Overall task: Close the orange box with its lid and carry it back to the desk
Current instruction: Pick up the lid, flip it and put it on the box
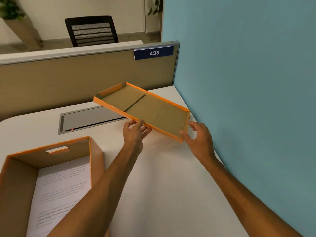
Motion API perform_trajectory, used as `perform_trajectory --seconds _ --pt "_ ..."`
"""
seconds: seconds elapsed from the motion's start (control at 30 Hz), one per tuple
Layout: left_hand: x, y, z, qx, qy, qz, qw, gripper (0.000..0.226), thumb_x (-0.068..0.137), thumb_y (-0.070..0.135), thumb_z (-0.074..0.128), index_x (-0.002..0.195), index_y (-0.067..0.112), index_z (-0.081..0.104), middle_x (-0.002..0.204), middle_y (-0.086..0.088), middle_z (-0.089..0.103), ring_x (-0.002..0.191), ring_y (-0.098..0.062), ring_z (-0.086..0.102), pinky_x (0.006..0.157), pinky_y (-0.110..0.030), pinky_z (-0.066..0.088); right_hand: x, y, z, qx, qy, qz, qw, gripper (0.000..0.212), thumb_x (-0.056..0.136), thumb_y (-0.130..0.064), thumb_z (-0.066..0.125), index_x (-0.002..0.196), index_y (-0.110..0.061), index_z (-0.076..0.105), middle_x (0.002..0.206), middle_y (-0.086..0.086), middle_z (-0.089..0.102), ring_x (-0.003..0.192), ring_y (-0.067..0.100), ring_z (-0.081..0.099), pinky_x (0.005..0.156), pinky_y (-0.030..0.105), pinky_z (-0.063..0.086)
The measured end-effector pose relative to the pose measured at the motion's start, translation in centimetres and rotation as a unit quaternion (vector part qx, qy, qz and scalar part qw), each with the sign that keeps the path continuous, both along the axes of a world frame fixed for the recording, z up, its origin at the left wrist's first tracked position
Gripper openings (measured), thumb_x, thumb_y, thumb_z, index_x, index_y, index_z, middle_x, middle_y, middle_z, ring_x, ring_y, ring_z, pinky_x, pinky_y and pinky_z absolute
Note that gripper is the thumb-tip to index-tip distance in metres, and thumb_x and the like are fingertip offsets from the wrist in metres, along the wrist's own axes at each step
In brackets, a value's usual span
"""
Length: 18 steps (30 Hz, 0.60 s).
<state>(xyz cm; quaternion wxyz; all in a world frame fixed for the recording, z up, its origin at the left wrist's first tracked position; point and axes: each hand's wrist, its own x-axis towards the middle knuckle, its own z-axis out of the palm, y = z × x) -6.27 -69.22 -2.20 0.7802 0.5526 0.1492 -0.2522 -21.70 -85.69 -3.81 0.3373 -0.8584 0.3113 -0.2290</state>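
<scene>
Fingers of the left hand pinch the near rim of the orange lid, held inside-up at frame centre, while the right hand spreads at its corner, seemingly ready to flip it onto the open orange box at lower left.

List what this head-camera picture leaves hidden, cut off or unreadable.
- Box: its near and left sides are cut off by the frame edges.
- Paper inside the box: the print is too blurred to read, and the left forearm covers its near corner.
- Lid: its hollow side faces up, so the orange top is hidden.
- Right hand: whether it grips the lid's corner is unclear.
</scene>
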Motion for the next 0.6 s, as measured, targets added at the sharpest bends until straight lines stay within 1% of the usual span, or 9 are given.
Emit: perform_trajectory --seconds 0.07,0.1,0.17,0.23,0.33,0.37,0.43,0.5,0.6 --pt "-0.8 0.5 1.7 0.005 -0.027 0.008 1.000 0.037 0.089 0.009 0.069 0.121 0.007 0.052 0.109 -0.021 0.069 0.093 -0.036 0.074 0.078 -0.045 0.063 -0.7 1.2 0.7 -0.100 0.008 0.082 0.992 0.060 0.079 -0.047 0.077 0.125 -0.012 0.062 0.121 0.007 0.062 0.110 0.023 0.056 0.089 0.038 0.048" --pt "-1.2 0.7 2.6 0.008 -0.044 0.012 0.999 0.032 0.088 0.009 0.070 0.116 0.009 0.053 0.107 -0.021 0.069 0.094 -0.036 0.074 0.076 -0.044 0.064 -0.9 1.7 1.0 -0.140 0.008 0.107 0.984 0.062 0.078 -0.047 0.078 0.126 -0.011 0.062 0.121 0.009 0.062 0.110 0.025 0.057 0.090 0.040 0.049" --pt "-2.5 1.3 4.5 0.014 -0.079 0.019 0.997 0.025 0.088 0.009 0.070 0.105 0.013 0.053 0.100 -0.018 0.069 0.094 -0.037 0.074 0.074 -0.042 0.064 -1.4 2.9 1.7 -0.201 -0.002 0.130 0.971 0.060 0.076 -0.042 0.082 0.123 -0.011 0.063 0.118 0.010 0.064 0.107 0.029 0.059 0.088 0.042 0.050" --pt "-3.9 2.0 6.6 0.018 -0.111 0.028 0.993 0.025 0.088 0.009 0.070 0.105 0.013 0.052 0.097 -0.017 0.069 0.096 -0.037 0.073 0.078 -0.045 0.063 -1.6 4.2 2.6 -0.228 -0.026 0.130 0.965 0.054 0.075 -0.036 0.083 0.119 -0.011 0.065 0.114 0.010 0.065 0.102 0.028 0.060 0.084 0.041 0.053" --pt "-7.7 4.0 10.0 0.034 -0.166 0.056 0.984 0.033 0.089 0.010 0.068 0.117 0.010 0.051 0.110 -0.019 0.069 0.100 -0.034 0.072 0.085 -0.051 0.060 -3.2 6.8 4.7 -0.230 -0.075 0.129 0.962 0.045 0.077 -0.031 0.083 0.114 -0.012 0.067 0.110 0.009 0.067 0.097 0.028 0.063 0.082 0.035 0.052" --pt "-8.6 4.3 10.8 0.036 -0.181 0.063 0.981 0.034 0.089 0.010 0.068 0.119 0.009 0.051 0.113 -0.019 0.068 0.102 -0.033 0.071 0.086 -0.053 0.060 -3.6 7.5 5.1 -0.229 -0.086 0.128 0.961 0.042 0.078 -0.029 0.082 0.114 -0.011 0.067 0.109 0.010 0.068 0.097 0.029 0.064 0.083 0.036 0.052" --pt "-9.4 4.2 11.9 0.050 -0.202 0.064 0.976 0.034 0.088 0.011 0.068 0.117 0.009 0.051 0.115 -0.019 0.067 0.104 -0.033 0.070 0.087 -0.053 0.059 -3.4 8.2 5.5 -0.209 -0.100 0.120 0.965 0.034 0.084 -0.023 0.077 0.113 -0.009 0.067 0.109 0.012 0.068 0.098 0.030 0.065 0.086 0.042 0.057" --pt "-10.4 4.4 12.8 0.076 -0.240 0.056 0.966 0.035 0.087 0.015 0.070 0.116 0.009 0.051 0.115 -0.017 0.067 0.104 -0.032 0.070 0.085 -0.052 0.060 -3.9 8.7 6.0 -0.183 -0.125 0.116 0.968 0.029 0.090 -0.021 0.069 0.114 -0.005 0.068 0.110 0.015 0.068 0.102 0.032 0.064 0.089 0.050 0.057" --pt "-13.4 6.2 14.7 0.101 -0.311 0.051 0.944 0.039 0.088 0.024 0.072 0.117 0.009 0.052 0.118 -0.013 0.067 0.104 -0.028 0.070 0.083 -0.049 0.061 -6.1 10.8 7.6 -0.153 -0.168 0.116 0.967 0.027 0.093 -0.019 0.063 0.112 -0.001 0.067 0.108 0.019 0.068 0.100 0.033 0.065 0.089 0.050 0.058"
